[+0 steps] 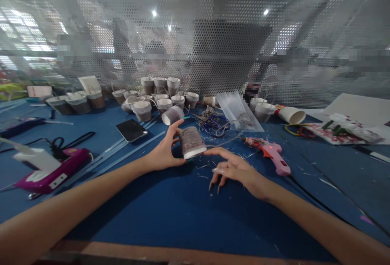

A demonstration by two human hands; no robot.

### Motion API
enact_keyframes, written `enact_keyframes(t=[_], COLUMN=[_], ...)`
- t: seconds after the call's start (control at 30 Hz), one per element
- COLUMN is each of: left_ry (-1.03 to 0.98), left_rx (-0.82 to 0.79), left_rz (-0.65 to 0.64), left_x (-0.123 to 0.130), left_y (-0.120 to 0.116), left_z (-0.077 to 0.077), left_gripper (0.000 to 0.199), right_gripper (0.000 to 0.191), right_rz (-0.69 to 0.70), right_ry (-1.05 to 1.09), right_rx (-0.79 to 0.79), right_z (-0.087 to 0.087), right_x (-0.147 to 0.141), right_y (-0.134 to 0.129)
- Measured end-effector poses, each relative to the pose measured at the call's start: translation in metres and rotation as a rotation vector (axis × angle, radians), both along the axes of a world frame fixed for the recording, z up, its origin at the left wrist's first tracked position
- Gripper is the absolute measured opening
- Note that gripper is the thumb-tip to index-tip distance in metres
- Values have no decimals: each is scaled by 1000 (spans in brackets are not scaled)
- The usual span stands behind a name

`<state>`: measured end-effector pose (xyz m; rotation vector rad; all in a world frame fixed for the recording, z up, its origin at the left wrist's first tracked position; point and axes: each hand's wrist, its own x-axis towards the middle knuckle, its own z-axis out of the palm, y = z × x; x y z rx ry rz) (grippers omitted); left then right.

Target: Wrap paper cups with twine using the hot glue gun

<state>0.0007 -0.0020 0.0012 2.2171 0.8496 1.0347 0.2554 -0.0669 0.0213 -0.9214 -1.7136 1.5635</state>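
Observation:
My left hand [167,147] is closed round a small paper cup [192,139] wrapped in brownish-grey yarn, thumb below and fingers above. The cup is tilted, with a bare white band facing down towards me. My right hand [233,169] reaches in from the right with its index finger stretched to the white band, seemingly touching it. Its other fingers are apart and hold nothing. A thin strand of yarn runs from beside the cup to the right. A pink glue gun [271,153] with a small red light lies right of my right hand.
Behind the cup lie another wrapped cup [172,115], blue-handled scissors [215,125] and a plastic bag [239,110]. Several handled cups [142,110] stand farther back. A phone [131,130] and purple power strip [61,171] are on the left. The glue gun's cable [319,200] crosses the right side.

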Motion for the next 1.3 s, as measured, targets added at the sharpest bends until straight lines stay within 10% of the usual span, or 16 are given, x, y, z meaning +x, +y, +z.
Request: enact_keyframes(t=[0.3,0.57,0.9,1.1,1.3], left_ry=[18,-3,-132,-218,-237], left_rx=[-5,200,263,296,330], left_rz=[-16,81,117,277,476], left_x=[1,2,-1,0,-5], left_y=[-6,-10,-5,0,13], left_z=[5,3,-4,-3,-10], left_gripper=[87,80,81,81,80], right_gripper=[38,23,35,27,42], right_rz=[14,-283,-397,-727,-941], right_ry=[-22,-81,-121,-280,-862], right_rx=[58,439,387,192,731], right_z=[0,1,1,-3,4], right_x=[-1,2,4,9,34], right_y=[0,-5,-1,17,25])
